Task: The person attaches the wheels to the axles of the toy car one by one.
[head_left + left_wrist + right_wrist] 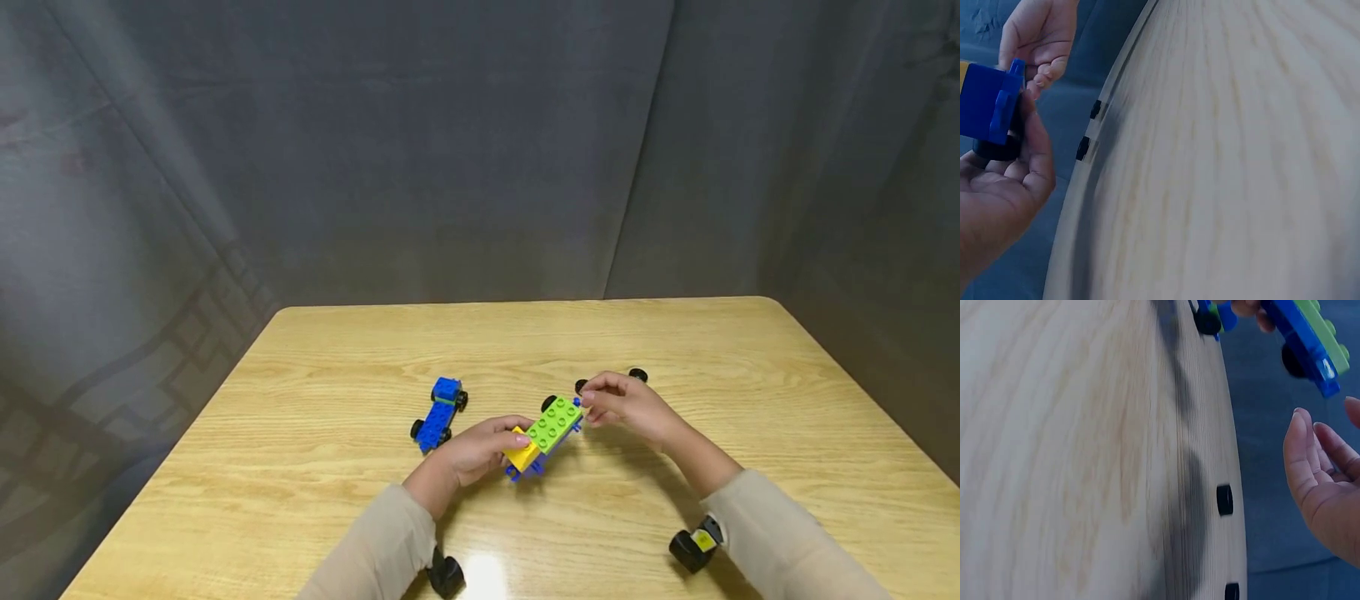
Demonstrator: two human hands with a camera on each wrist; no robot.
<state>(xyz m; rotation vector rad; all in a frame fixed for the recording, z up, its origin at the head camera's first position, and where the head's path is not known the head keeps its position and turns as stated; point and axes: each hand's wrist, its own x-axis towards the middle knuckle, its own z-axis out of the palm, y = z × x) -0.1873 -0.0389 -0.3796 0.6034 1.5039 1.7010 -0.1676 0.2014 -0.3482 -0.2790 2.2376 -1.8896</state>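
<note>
My left hand (480,452) grips a toy brick car (553,425) above the table, thumb on top. The car has a blue base, a lime-green studded brick (557,422) and a yellow brick (522,451) at the near end. One black wheel (1293,360) shows on its side. Beside the car's far end is my right hand (626,406), its fingers loosely bent. A gap shows between those fingers and the car in the right wrist view, with nothing held.
A blue toy car (438,417) with black wheels stands on the wooden table (360,358), left of my left hand. Two loose black wheels, one (638,374) and another (581,386), lie behind my right hand. Grey curtains (450,167) hang beyond the table.
</note>
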